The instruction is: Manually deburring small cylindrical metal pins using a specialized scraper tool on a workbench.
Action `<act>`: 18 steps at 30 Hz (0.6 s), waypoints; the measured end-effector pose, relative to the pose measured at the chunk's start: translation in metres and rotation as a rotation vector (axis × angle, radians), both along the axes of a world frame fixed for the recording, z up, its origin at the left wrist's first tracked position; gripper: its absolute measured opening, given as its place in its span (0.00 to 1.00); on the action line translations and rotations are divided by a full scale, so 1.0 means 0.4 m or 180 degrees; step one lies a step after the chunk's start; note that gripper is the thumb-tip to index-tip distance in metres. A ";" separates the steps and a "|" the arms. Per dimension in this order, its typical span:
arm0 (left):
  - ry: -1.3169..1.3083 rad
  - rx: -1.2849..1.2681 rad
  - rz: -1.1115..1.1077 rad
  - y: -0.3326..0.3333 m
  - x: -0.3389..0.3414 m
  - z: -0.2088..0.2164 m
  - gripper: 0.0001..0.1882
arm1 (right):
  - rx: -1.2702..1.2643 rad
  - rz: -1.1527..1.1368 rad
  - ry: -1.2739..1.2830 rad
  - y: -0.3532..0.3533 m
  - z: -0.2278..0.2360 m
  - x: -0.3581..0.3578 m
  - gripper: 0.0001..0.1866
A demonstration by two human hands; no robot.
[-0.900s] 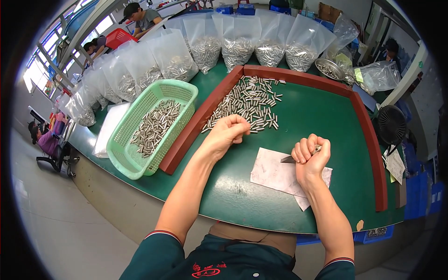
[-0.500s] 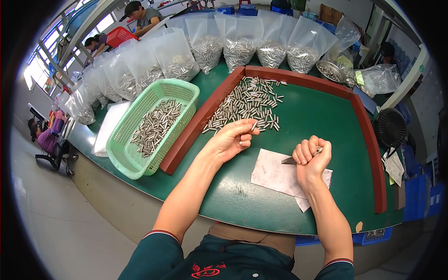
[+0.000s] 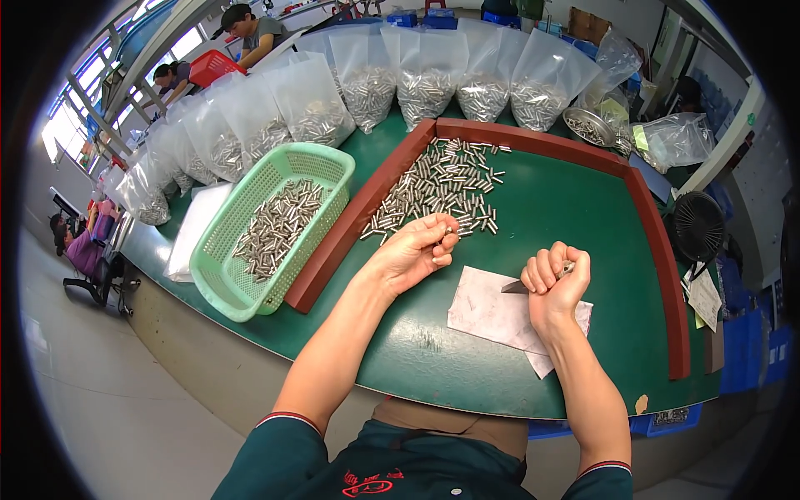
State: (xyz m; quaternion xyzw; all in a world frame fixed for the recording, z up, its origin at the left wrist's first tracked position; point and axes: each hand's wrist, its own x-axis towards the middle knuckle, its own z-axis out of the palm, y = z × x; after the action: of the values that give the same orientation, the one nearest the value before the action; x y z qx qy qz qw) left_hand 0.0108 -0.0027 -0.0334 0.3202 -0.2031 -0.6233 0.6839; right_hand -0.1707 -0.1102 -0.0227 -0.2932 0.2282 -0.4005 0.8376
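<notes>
I am working at a green table (image 3: 533,367) with a curved front edge, in a workshop with windows at the far left. Nearest to me, a white sheet of paper (image 3: 492,312) lies flat on the table, just ahead of my right forearm. My right hand (image 3: 554,279) rests above this paper, closed in a fist around a small blade tool (image 3: 521,287); the dark pointed tip projects to the left from the fist, just over the paper. My left hand (image 3: 412,254) lies to the left of the paper, palm partly up, with thumb and fingertips pressed together on a single small metal pin (image 3: 448,232). The pin is held at the near edge of the pile of metal pins (image 3: 437,187), which is spread loosely on the green surface. A reddish-brown raised frame (image 3: 350,229) borders this work area on the left, the far side and the right. Outside the frame, to the left, a light green plastic basket (image 3: 321,162) contains more pins of the same kind. A flat white sheet (image 3: 193,229) lies beside the basket on its left. Farther away, a row of clear plastic bags (image 3: 425,71) part-filled with pins stands along the far edge of the table. To the right, a small black fan (image 3: 698,225) stands beyond the frame. At the far left, two other people (image 3: 250,25) sit at another station.
</notes>
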 end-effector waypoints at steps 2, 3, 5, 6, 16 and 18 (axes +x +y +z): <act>-0.0059 0.0002 -0.0027 -0.001 -0.002 0.001 0.04 | 0.0003 -0.0005 0.0014 -0.001 0.000 -0.002 0.15; -0.0186 -0.0019 -0.0118 -0.001 -0.001 0.002 0.04 | -0.0001 -0.0004 0.0015 -0.001 0.000 -0.002 0.15; -0.0311 -0.0038 -0.0209 0.000 -0.003 0.002 0.04 | -0.0003 -0.0004 0.0017 0.000 0.000 -0.003 0.15; -0.0340 -0.0063 -0.0284 0.001 -0.005 0.002 0.05 | -0.0004 0.0004 0.0015 -0.001 0.001 -0.003 0.15; -0.0143 0.0115 -0.0172 0.002 -0.005 0.012 0.05 | 0.0007 0.0012 0.0002 -0.001 0.000 -0.001 0.15; 0.0129 0.0196 0.0230 0.001 0.002 0.015 0.05 | 0.0012 0.0014 0.0008 -0.001 0.000 -0.001 0.15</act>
State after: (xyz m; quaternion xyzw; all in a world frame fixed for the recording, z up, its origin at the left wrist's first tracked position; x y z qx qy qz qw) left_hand 0.0116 -0.0023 -0.0275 0.3355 -0.1582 -0.6105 0.6997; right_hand -0.1710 -0.1105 -0.0226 -0.2926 0.2294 -0.3979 0.8387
